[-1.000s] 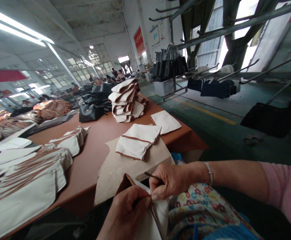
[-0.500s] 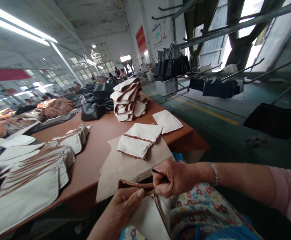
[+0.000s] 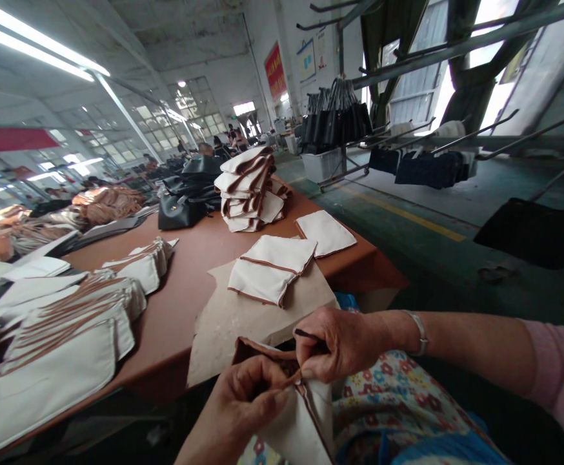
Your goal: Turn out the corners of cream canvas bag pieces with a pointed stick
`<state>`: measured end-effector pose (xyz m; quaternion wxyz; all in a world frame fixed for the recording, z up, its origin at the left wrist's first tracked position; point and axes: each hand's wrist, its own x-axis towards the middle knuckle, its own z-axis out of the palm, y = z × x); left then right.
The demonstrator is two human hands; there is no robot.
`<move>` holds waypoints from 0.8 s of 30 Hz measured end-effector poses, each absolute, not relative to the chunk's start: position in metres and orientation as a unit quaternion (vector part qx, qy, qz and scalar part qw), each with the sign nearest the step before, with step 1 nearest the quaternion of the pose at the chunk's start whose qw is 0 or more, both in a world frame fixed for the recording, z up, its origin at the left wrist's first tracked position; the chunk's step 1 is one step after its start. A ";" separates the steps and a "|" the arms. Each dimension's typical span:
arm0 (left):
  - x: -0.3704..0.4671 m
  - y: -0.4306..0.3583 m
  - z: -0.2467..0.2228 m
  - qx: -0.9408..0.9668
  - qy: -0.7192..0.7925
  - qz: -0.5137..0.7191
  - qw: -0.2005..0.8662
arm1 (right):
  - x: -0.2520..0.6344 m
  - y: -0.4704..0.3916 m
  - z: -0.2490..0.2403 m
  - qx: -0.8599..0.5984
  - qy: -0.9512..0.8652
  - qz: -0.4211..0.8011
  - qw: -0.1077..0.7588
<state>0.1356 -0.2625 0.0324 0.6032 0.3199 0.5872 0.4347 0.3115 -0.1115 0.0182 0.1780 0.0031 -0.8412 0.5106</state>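
Note:
A white fabric pouch [image 3: 295,423] with brown edging is held at my lap, its brown-lined mouth facing up. My left hand [image 3: 243,397] pinches the mouth's brown edge between thumb and fingers. Closed at the right end of that mouth, my right hand [image 3: 333,345] has its thumb and finger against the edging. A thin dark tool [image 3: 308,334] pokes out of the right fist; the rest of it is hidden by the fingers. Just beyond the hands, another white brown-trimmed pouch [image 3: 272,266] lies on a sheet of brown paper [image 3: 214,329].
The brown-covered table [image 3: 190,271] bears a stack of pouches [image 3: 248,190], a single pouch [image 3: 325,232], a row of overlapping pouches [image 3: 69,361] at left and black bags [image 3: 178,210] behind. A metal rack [image 3: 437,61] with hanging bags stands to the right.
My left hand's fingers have lifted and curled over the pouch's mouth, the thumb shifting down towards the right hand. The right hand stays nearly in place with the dark tool.

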 end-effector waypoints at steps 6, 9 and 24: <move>0.143 -0.256 0.052 0.306 0.582 0.413 0.630 | 0.309 -0.112 0.023 0.012 -0.855 0.480 0.198; 0.150 -0.256 0.052 0.336 0.607 0.396 0.602 | 0.309 -0.112 0.026 0.010 -0.854 0.490 0.173; 0.147 -0.251 0.050 0.354 0.611 0.390 0.591 | 0.300 -0.102 0.020 -0.093 -0.726 0.681 0.030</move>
